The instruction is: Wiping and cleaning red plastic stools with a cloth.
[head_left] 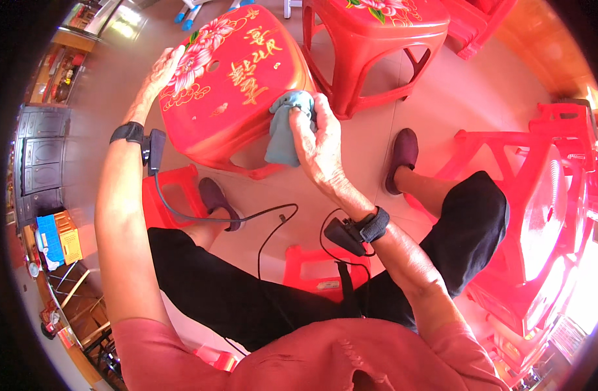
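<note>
A red plastic stool (204, 133), its seat printed with pink flowers and yellow writing, stands in front of me. My left hand (159, 75) grips its left edge, with the fingers along the rim of the seat. In my right hand (322, 144) is a bunched grey-blue cloth (283, 139), pinched between thumb and fingers. The cloth lies against the near right edge of the seat, and its lower end hangs beside the stool. Part of the right fingers is hidden behind the cloth.
A second flowered red stool (359, 85) stands just beyond to the right. Stacked red stools (530, 215) fill my right side. A small red stool (172, 195) is by my left foot. Black cables (260, 251) run from my wrist straps across my lap.
</note>
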Motion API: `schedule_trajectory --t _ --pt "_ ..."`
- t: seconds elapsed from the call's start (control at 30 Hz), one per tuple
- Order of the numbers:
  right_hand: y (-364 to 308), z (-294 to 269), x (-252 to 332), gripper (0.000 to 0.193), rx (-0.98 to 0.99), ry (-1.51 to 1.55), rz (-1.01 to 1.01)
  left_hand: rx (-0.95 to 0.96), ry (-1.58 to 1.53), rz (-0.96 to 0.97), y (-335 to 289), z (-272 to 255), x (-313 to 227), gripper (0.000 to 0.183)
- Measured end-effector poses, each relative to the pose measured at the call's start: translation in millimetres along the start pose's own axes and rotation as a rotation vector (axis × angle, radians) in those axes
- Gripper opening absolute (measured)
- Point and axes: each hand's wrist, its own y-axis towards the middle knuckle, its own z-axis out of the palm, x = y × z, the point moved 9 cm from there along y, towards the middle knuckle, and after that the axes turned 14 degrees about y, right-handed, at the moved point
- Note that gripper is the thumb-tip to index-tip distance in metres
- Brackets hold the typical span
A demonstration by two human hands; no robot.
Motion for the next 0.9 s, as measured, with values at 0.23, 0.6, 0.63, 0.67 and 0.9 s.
schedule_trajectory --t 0.23,0.6,0.63,0.67,0.9 --pt "6.3 -2.5 21.0 0.025 -0.095 -0.165 -0.125 0.059 0.200 -0.069 -57.5 -23.9 15.0 0.070" --pt "7.6 -5.2 1.9 0.018 -0.108 0.097 -0.089 0.106 0.277 0.277 -163.0 -69.0 -120.1 0.034" --pt "6.3 -11.0 2.2 0.015 -0.114 0.100 -0.069 0.274 0.138 0.103 -163.8 -57.7 -150.8 0.029" --pt "5.6 -6.9 1.9 0.015 -0.112 0.106 -0.072 -0.031 0.265 0.246 -171.0 -66.8 -171.7 0.042" --pt "28.3 -12.8 -4.4 0.023 -0.130 0.023 -0.127 -0.205 0.219 0.439 -185.5 -20.7 -190.7 0.054"
